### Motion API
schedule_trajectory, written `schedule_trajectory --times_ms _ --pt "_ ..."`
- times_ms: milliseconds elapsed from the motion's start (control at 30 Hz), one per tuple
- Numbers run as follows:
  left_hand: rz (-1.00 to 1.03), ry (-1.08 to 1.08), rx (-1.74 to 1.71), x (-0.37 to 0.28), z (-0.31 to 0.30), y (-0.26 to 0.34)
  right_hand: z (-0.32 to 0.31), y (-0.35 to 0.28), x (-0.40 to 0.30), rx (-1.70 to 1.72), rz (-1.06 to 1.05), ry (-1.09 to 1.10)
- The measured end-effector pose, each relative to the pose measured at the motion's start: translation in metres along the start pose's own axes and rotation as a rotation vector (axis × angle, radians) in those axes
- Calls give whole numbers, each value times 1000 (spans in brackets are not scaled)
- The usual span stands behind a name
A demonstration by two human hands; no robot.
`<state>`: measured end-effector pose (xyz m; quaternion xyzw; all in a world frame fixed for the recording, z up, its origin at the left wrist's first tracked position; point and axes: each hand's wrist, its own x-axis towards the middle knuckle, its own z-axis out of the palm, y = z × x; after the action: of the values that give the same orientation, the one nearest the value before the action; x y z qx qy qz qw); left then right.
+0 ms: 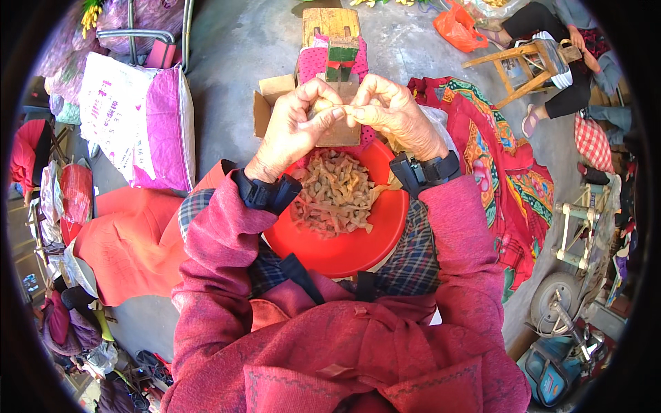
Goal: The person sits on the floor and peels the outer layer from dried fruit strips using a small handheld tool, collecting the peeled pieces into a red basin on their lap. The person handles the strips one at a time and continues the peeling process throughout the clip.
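Both hands are raised over the back rim of a red plastic basin (pixel 330 260) on the lap. My left hand (pixel 304 124) pinches a small yellowish piece (pixel 323 106) between thumb and fingers. From the other side, my right hand (pixel 384 111) pinches the same piece or a thin strip joined to it; which one is hard to tell. A heap of small brownish, twisted pieces (pixel 338 193) fills the middle of the basin. Just beyond the fingers stands a wooden bench (pixel 330 23) with pink dotted cloth (pixel 312 62) and a green block (pixel 342 54) on it.
An open cardboard box (pixel 262 113) is left of the bench. Further left lies a white and purple woven sack (pixel 165 129). Red patterned cloth (pixel 480 149) spreads at right, near a wooden stool (pixel 534 67) and a seated person (pixel 568 98). Orange cloth (pixel 134 232) lies at left.
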<state>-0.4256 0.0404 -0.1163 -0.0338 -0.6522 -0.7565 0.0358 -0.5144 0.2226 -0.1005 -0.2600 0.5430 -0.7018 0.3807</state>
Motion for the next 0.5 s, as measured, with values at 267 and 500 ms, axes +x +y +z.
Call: schedule_trajectory --times_ms 267,500 --pt "-63 62 7 3 -10 -3 -21 -6 -4 -183 60 125" --pt "-20 180 351 18 -10 -32 -24 30 14 -668 -77 370"
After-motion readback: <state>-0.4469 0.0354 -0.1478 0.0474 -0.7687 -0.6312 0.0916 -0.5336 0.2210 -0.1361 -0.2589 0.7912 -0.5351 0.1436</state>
